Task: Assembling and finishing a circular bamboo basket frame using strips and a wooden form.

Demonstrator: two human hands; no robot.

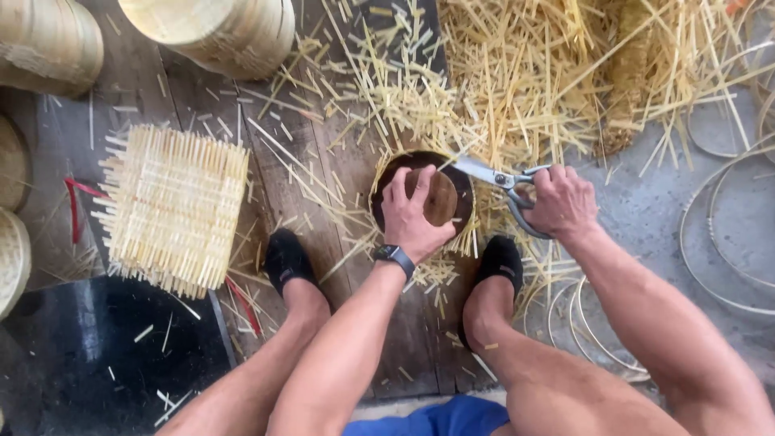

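Fingers (401,187) of the left hand (413,216) are spread and pressed down on a round dark wooden disc (442,198), pinning a woven bamboo mat under it against the floor planks (323,186). Grasping by pressing from above rather than wrapping around. A dark watch sits on that wrist.

Right hand (559,202) is clenched through the handles of metal scissors (500,179); the blades point left, with the tips at the disc's upper right rim. How wide the blades stand apart is hard to tell.

Progress, judged from how things lie: short strip ends still stick out from under the disc along its lower right side, near the right foot (499,262), and some along the left edge, so trimming round the disc looks partly done, not finished. The top rim shows little overhang. Lots of loose bamboo offcuts (517,81) are heaped on the floor above and right of the disc, with more scattered across the planks.

Left of the disc, well apart, lies a square woven bamboo mat (173,206) with ragged uncut ends on all sides; it looks untrimmed. Finished round bamboo baskets (218,28) sit stacked at the upper left edge of the floor. Thin bent hoops (718,234) lie on the grey concrete at right. Left foot (286,262) rests on the planks, between the mat and the disc.
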